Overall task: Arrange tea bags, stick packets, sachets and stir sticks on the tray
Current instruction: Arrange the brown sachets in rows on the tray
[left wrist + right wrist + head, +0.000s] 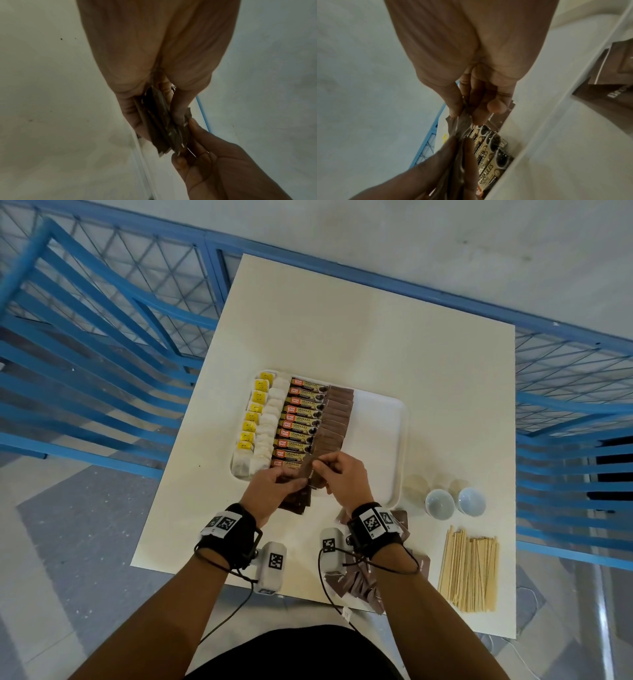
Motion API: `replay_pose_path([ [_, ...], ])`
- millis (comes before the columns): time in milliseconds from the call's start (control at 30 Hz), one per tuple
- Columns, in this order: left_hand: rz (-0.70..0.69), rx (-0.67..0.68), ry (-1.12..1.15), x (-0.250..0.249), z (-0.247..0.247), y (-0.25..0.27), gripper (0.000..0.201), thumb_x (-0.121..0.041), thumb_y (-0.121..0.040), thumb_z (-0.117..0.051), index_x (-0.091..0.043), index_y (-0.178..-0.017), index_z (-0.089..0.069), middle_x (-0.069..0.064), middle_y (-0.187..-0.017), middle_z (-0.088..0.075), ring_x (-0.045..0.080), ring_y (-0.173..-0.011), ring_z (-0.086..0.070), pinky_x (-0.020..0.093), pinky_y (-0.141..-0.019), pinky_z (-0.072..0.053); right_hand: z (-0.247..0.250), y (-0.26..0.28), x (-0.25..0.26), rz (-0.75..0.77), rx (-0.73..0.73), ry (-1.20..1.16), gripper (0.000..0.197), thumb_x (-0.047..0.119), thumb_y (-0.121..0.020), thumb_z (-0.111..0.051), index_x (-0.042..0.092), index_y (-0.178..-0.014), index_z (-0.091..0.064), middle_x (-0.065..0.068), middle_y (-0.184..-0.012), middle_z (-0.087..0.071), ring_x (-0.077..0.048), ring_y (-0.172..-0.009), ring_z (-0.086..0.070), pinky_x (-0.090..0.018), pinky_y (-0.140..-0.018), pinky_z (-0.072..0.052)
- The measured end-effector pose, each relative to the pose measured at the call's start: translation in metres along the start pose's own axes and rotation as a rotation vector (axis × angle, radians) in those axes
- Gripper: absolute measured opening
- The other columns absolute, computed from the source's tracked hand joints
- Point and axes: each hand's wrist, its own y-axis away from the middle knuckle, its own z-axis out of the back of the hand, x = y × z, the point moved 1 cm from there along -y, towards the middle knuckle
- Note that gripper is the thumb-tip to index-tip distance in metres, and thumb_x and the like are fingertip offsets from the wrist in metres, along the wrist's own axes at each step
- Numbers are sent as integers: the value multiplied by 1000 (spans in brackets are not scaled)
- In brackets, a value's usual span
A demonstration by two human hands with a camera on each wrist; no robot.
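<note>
A white surface [376, 337] carries a white tray [380, 433] with raised edges. On the tray, running from left to right, lie a column of tea bags [263, 422] with yellow tags, a column of stick packets [299, 422] printed "GRANULES", and a column of brown sachets [337, 419] that overlap like roof tiles. The right part of the tray is bare.

On the surface to the right of the tray lie a bundle of wooden stir sticks [467, 570] and two small white cups [455, 501]. More loose brown sachets [363, 580] lie under the right wrist.

The left hand [274, 487] holds a fanned stack of brown sachets [298, 498], thumb on one face and fingers behind, above the near edge of the tray. The right hand [342, 477] pinches the top corner of one sachet [313, 470] between thumb and forefinger, at the top of the stack, beside the near end of the sachet column.

Judging by look, the sachets are light, thin, flat and flexible, with a smooth, probably slippery wrapper. A pinch at a sealed edge or corner seems the best grip. The stack could slide apart if the left grip loosens.
</note>
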Motion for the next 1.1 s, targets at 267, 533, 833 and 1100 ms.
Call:
replay_pose_path([
  [267,-12,4,-85,1,1,2,17,-4,-87,-77,-1,-102,-72,13,-94,-75,25,-82,-74,42,-74,-63,9,-6,-2,8,130,153,17,29,-88,-76,17,-100,-77,6,-87,-74,-8,-70,-65,-21,-67,-52],
  [533,-54,-35,-193,1,6,-1,11,-5,-89,-75,-12,-98,-74,15,-95,-75,27,-84,-73,44,-77,-64,16,0,-6,-49,164,92,16,25,-90,-74,18,-104,-78,5,-87,-75,-6,-69,-63,-19,-66,-49],
  [833,0,-117,-113,10,11,1,17,-1,-95,-66,-15,-94,-75,5,-97,-73,20,-85,-68,38,-79,-61,28,1,-26,-132,-65,180,15,24,-79,-84,22,-91,-76,5,-77,-74,-8,-67,-69,-27,-73,-59],
  [1100,81,-100,-64,9,17,0,24,8,-92,-57,-9,-97,-74,15,-99,-72,31,-87,-67,56,-88,-58,8,-1,-29,-206,-209,254,13,31,-82,-81,22,-87,-73,11,-75,-70,-5,-72,-64,-7,-62,-39],
])
